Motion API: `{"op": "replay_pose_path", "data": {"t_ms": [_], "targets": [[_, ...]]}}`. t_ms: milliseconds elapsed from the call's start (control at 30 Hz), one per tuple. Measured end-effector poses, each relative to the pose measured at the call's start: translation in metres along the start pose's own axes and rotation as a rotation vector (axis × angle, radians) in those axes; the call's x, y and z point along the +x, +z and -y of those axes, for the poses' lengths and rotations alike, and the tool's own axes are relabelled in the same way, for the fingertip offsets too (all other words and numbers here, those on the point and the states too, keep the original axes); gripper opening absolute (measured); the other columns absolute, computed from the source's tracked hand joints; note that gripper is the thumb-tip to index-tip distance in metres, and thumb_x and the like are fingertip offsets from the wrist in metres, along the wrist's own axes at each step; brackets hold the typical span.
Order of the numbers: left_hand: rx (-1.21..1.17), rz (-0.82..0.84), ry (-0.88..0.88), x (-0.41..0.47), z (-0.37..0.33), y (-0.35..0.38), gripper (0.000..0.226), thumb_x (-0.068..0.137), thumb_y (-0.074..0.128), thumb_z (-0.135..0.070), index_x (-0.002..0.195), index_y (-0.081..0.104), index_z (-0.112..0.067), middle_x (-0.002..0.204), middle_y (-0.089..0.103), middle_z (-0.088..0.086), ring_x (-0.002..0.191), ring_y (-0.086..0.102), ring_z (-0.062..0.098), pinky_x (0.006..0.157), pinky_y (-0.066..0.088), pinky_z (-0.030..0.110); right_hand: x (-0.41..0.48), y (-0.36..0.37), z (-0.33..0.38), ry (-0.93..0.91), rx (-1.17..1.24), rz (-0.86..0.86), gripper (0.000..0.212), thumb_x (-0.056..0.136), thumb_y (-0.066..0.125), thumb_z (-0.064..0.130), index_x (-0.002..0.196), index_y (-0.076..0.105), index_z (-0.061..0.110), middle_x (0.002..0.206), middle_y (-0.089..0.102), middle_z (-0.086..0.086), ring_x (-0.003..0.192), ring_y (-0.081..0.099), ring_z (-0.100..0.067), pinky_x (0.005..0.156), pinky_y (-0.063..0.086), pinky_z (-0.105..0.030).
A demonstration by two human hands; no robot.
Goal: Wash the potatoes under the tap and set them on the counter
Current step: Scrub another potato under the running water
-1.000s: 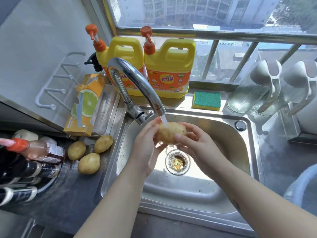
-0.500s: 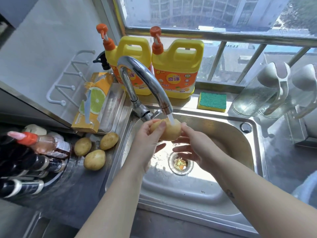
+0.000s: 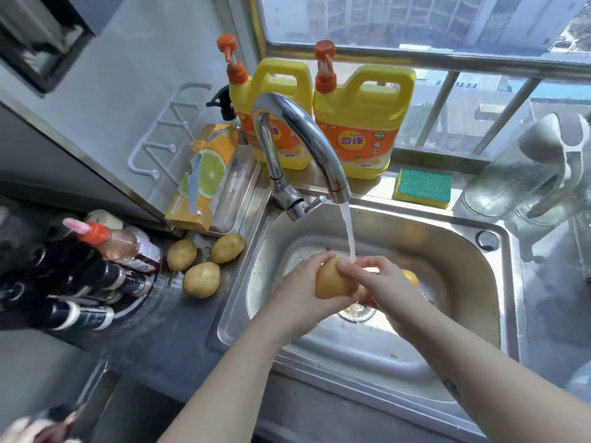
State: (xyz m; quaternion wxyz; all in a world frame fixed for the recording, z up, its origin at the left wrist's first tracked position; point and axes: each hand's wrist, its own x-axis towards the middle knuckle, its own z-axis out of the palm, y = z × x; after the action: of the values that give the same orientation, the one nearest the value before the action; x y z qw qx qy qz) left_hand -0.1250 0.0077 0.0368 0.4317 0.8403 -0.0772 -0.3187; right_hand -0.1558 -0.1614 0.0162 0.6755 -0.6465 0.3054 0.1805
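Observation:
Over the steel sink (image 3: 479,260), both hands hold one yellow potato (image 3: 331,281) in the stream running from the chrome tap (image 3: 297,132). My left hand (image 3: 297,292) cups it from the left and below. My right hand (image 3: 380,286) grips it from the right, fingers across its top. Three potatoes lie on the dark counter left of the sink: one (image 3: 181,254), another (image 3: 227,248), and a larger one (image 3: 201,279) nearer me. A small patch of yellow (image 3: 410,277) shows behind my right hand; I cannot tell what it is.
Two yellow detergent jugs (image 3: 361,123) stand behind the tap, a green sponge (image 3: 423,187) to their right. A lemon-print box (image 3: 204,177) and a white rack sit at the left. Dark sauce bottles (image 3: 80,282) crowd the left counter. Glass jugs (image 3: 524,167) stand at the right.
The potato and both hands have dropped lower into the sink, away from the spout. My right hand has closed over the potato's top. The camera view has shifted.

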Motion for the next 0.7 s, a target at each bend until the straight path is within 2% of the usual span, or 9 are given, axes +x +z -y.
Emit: {"op": "replay_pose_path", "data": {"t_ms": [67,133,233,333,467,567,700], "targets": [[0.125,-0.068,-0.028,-0.003,0.005,0.006,0.07,0.07,0.079,-0.058,0.131,0.048,-0.044,0.125,0.058,-0.015,0.108,0.061,0.011,0.09,0.055,0.037,0.003,0.005,-0.008,0.035,-0.008,0.019,0.05,0.08,0.079,0.048,0.111,0.06,0.013,0.073,0.071,-0.003,0.06,0.065,-0.016,0.079,0.052,-0.042],[0.225,-0.149,-0.077,-0.007,0.011,0.008,0.07,0.074,0.079,-0.052,0.135,0.045,-0.041,0.129,0.055,-0.015,0.111,0.058,0.013,0.092,0.052,0.035,0.006,0.007,-0.014,0.057,-0.022,0.022,0.045,0.085,0.074,0.049,0.111,0.061,0.016,0.092,0.073,-0.004,0.068,0.069,-0.019,0.079,0.052,-0.042],[0.19,-0.318,-0.156,-0.012,0.027,0.008,0.068,0.075,0.078,-0.046,0.134,0.044,-0.04,0.13,0.055,-0.013,0.115,0.056,0.016,0.094,0.05,0.038,0.01,0.014,-0.02,0.077,-0.101,0.044,0.036,0.089,0.071,0.044,0.112,0.061,0.018,0.106,0.071,-0.008,0.075,0.068,-0.021,0.076,0.049,-0.037],[0.079,-0.462,-0.212,-0.018,0.046,0.001,0.067,0.072,0.08,-0.045,0.13,0.047,-0.039,0.125,0.056,-0.011,0.113,0.057,0.018,0.094,0.052,0.041,0.012,0.026,-0.024,0.078,-0.166,0.104,0.029,0.09,0.071,0.039,0.111,0.064,0.019,0.108,0.072,-0.008,0.077,0.071,-0.02,0.074,0.048,-0.035],[0.055,-0.685,-0.271,-0.034,0.07,-0.011,0.062,0.078,0.08,-0.035,0.132,0.049,-0.035,0.131,0.042,-0.007,0.112,0.055,0.018,0.091,0.05,0.035,0.01,0.038,-0.021,0.066,-0.216,0.162,0.022,0.094,0.067,0.034,0.109,0.066,0.018,0.108,0.071,-0.004,0.079,0.071,-0.017,0.074,0.047,-0.032],[0.157,-0.786,-0.355,-0.047,0.09,-0.017,0.067,0.079,0.077,-0.038,0.138,0.045,-0.035,0.132,0.039,-0.006,0.115,0.054,0.023,0.09,0.051,0.039,0.009,0.042,-0.021,0.063,-0.235,0.18,0.02,0.095,0.065,0.032,0.109,0.067,0.018,0.11,0.071,-0.003,0.081,0.072,-0.017,0.077,0.048,-0.033],[0.328,-0.811,-0.414,-0.058,0.111,-0.022,0.072,0.078,0.077,-0.037,0.141,0.042,-0.033,0.139,0.045,-0.001,0.124,0.051,0.029,0.096,0.049,0.047,0.008,0.043,-0.024,0.075,-0.253,0.19,0.019,0.095,0.064,0.032,0.108,0.067,0.017,0.112,0.07,-0.005,0.083,0.072,-0.019,0.083,0.05,-0.036]]}}
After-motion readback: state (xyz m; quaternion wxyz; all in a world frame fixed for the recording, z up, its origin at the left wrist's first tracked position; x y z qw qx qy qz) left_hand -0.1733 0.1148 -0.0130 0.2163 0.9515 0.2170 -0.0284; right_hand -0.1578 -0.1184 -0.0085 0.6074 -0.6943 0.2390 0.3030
